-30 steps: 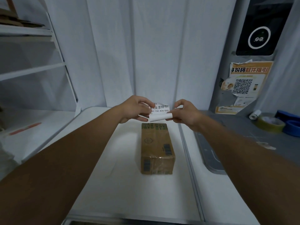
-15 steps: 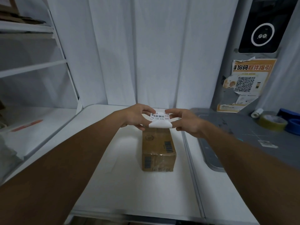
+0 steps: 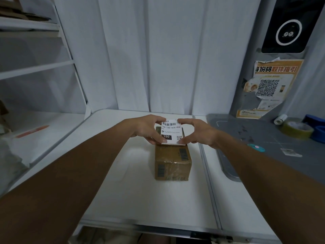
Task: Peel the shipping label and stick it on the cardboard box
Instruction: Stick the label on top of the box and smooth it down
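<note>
A brown cardboard box (image 3: 173, 161) with black barcodes lies on the white table (image 3: 140, 199) in the middle of the view. Over its far end I hold a white shipping label (image 3: 171, 132), flat and face up, printed with a barcode and "150-150-A26-050". My left hand (image 3: 147, 128) pinches the label's left edge between thumb and fingers. My right hand (image 3: 197, 132) pinches its right edge the same way. The label covers the box's far top, and I cannot tell whether it touches the box.
A grey counter (image 3: 272, 143) with a metal-rimmed panel lies to the right, carrying tape rolls (image 3: 297, 129), a small white roll (image 3: 280, 119) and a teal item (image 3: 255, 147). White shelves (image 3: 35, 67) stand at the left. A white curtain hangs behind the table.
The label was curled and half peeled between my hands. Now it is spread flat and lowered over the box's far end, with both hands moved down and slightly apart.
</note>
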